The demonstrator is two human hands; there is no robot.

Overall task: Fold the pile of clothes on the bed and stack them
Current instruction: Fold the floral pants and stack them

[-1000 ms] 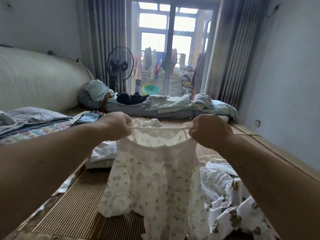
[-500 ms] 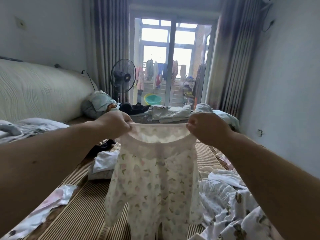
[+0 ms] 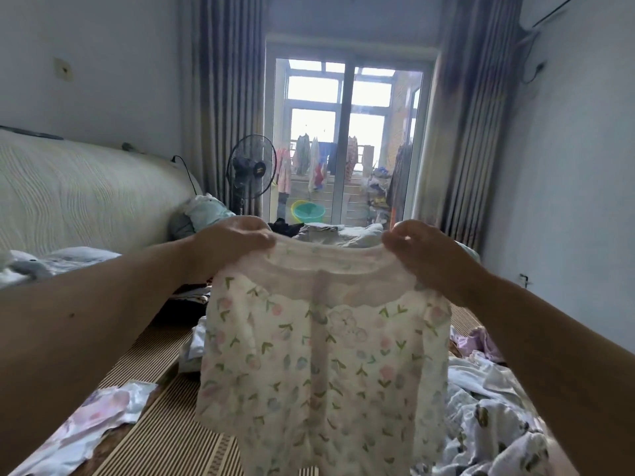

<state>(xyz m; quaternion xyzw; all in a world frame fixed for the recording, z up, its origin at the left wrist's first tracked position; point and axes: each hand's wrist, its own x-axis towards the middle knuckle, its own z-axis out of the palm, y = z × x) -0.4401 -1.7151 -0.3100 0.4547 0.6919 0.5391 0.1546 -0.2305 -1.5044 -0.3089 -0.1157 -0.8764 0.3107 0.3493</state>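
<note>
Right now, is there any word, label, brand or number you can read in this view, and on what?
No readable text.
The fan: pale mark on its hub, too blurred to read.
The floral top, gripped by the left hand and right hand: flower print only, no words or tag visible.

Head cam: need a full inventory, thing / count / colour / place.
floral top: 1, white with pink and green flower print, held up in the air, centre
woven mat: 1, brown striped, covering the bed
bear-print cloth: 1, white, crumpled, lower right
pink-print garment: 1, white and pink, lying on the woven mat, lower left
lilac garment: 1, right edge
headboard: 1, cream, left
glass door: 1, far wall, centre
curtains: 2, grey, flanking the glass door
standing fan: 1, black, left of the glass door
basin: 1, green, behind the glass door
left hand: 1, grips the floral top's neckline, left end
right hand: 1, grips the neckline, right end
</note>
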